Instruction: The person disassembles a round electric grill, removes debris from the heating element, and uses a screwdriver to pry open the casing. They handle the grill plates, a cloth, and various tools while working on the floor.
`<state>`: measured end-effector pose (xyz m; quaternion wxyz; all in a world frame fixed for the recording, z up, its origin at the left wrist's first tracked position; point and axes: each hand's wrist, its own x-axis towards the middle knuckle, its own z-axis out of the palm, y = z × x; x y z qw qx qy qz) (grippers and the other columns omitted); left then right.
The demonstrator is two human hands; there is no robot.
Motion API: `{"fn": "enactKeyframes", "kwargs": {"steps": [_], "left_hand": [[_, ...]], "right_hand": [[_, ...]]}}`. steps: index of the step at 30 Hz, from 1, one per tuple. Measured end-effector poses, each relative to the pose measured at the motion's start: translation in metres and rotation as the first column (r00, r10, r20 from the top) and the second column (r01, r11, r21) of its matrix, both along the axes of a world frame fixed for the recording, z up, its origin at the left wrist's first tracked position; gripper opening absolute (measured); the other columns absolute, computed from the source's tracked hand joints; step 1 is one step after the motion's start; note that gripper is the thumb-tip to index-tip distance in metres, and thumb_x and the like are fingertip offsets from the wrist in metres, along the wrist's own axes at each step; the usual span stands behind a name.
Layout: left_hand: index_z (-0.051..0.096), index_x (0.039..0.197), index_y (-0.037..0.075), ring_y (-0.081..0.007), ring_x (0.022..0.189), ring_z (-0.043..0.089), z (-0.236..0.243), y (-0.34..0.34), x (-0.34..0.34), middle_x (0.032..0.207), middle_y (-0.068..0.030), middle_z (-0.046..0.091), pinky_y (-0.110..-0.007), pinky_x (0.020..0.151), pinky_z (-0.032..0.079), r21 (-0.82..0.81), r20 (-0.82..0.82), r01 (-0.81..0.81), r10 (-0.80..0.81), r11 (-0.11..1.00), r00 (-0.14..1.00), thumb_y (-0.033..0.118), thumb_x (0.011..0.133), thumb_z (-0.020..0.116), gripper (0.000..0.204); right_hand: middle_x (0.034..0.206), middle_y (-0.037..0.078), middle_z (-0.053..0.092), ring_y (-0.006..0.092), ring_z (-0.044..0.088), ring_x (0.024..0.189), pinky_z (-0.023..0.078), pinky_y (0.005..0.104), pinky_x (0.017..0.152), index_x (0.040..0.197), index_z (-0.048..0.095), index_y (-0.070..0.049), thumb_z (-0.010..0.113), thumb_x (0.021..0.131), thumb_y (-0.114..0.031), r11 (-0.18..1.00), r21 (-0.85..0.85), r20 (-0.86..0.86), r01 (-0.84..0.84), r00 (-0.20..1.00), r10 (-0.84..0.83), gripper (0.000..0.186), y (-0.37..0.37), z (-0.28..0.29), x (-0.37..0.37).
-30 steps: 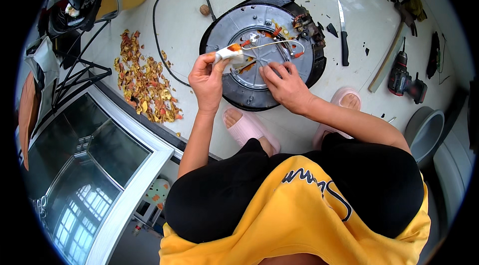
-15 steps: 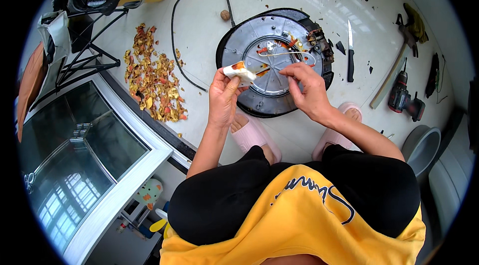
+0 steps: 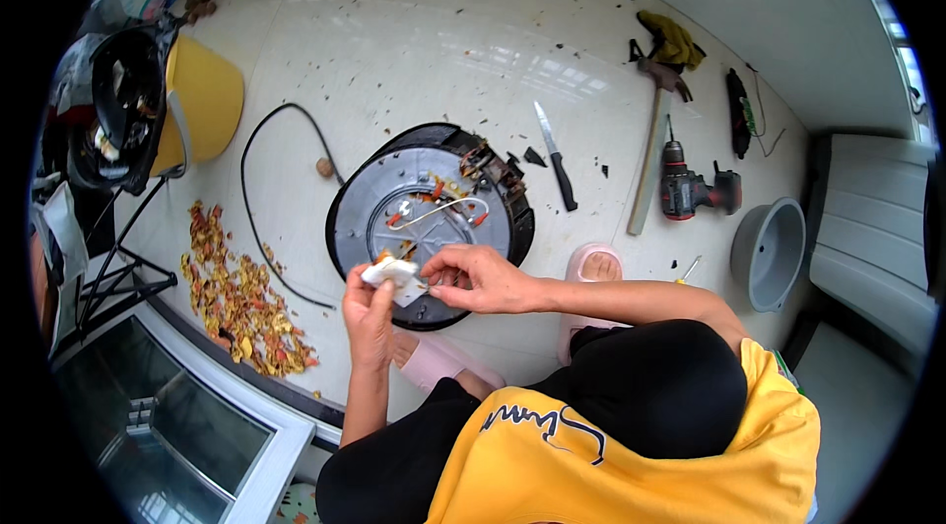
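Observation:
My left hand pinches a crumpled white tissue with orange-brown stains between thumb and fingers. My right hand meets its right side, thumb and fingers closed on the edge; any small thing between those fingertips is too tiny to make out. Both hands hover over the near edge of a round black appliance base lying on the floor. A grey ribbed disc fills its middle. On the disc lie a pale looped wire, red connectors and orange-brown smears. Broken, scorched-looking parts line the far right rim.
A knife, hammer, cordless drill, screwdriver and grey basin are to the right. Dried peels, a black cord, a round brown nut and a yellow bucket are left.
My right hand has come in from apart to touch the tissue held in my left hand. The view has shifted, so the appliance sits lower and farther left.

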<state>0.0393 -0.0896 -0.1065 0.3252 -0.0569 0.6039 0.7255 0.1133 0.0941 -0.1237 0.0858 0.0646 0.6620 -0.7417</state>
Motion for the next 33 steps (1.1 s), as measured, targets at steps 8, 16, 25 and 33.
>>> {"fn": "enactKeyframes", "kwargs": {"steps": [8, 16, 25, 33], "left_hand": [[0.046, 0.108, 0.001, -0.0103, 0.086, 0.055, 0.059, -0.005, -0.121, 0.099, -0.0058, 0.056, -0.024, 0.075, 0.045, -0.033, -0.350, -0.139, 0.119, 0.990, 0.929, 0.007, 0.085, 0.057, 0.026], [0.043, 0.112, 0.002, -0.0213, 0.090, 0.061, 0.132, -0.033, -0.276, 0.105, -0.0115, 0.057, -0.035, 0.074, 0.052, 0.025, -0.545, -0.441, 0.383, 0.897, 0.746, 0.010, 0.087, 0.055, 0.030], [0.048, 0.101, -0.006, -0.0201, 0.068, 0.065, 0.154, -0.053, -0.462, 0.091, -0.0156, 0.060, -0.027, 0.046, 0.054, -0.251, -0.809, -0.669, 0.227, 0.699, 0.542, 0.013, 0.075, 0.070, 0.039], [0.040, 0.112, -0.012, -0.0288, 0.079, 0.065, 0.139, -0.040, -0.488, 0.101, -0.0246, 0.055, -0.032, 0.056, 0.058, -0.241, -0.881, -0.756, 0.189, 0.609, 0.433, 0.011, 0.074, 0.069, 0.053]], "right_hand": [[0.090, 0.005, 0.063, 0.0097, 0.059, 0.080, 0.047, 0.0228, 0.071, 0.102, 0.060, 0.000, 0.054, 0.088, -0.013, 0.964, -0.153, 0.133, 0.216, 0.972, -0.196, 0.020, 0.023, 0.014, -0.013], [0.086, 0.005, 0.062, 0.0095, 0.057, 0.076, 0.045, 0.0225, 0.069, 0.100, 0.059, 0.002, 0.051, 0.090, -0.014, 0.970, -0.101, 0.235, 0.220, 0.953, -0.191, 0.020, 0.025, -0.003, -0.014], [0.084, 0.006, 0.062, 0.0098, 0.057, 0.074, 0.046, 0.0225, 0.069, 0.098, 0.059, 0.003, 0.048, 0.090, -0.010, 0.957, -0.067, 0.300, 0.283, 0.920, -0.251, 0.018, 0.033, -0.017, -0.011], [0.084, 0.004, 0.063, 0.0074, 0.057, 0.073, 0.044, 0.0195, 0.064, 0.098, 0.060, 0.000, 0.048, 0.091, -0.010, 0.937, -0.036, 0.330, 0.346, 0.890, -0.316, 0.018, 0.047, -0.021, -0.012]]}}
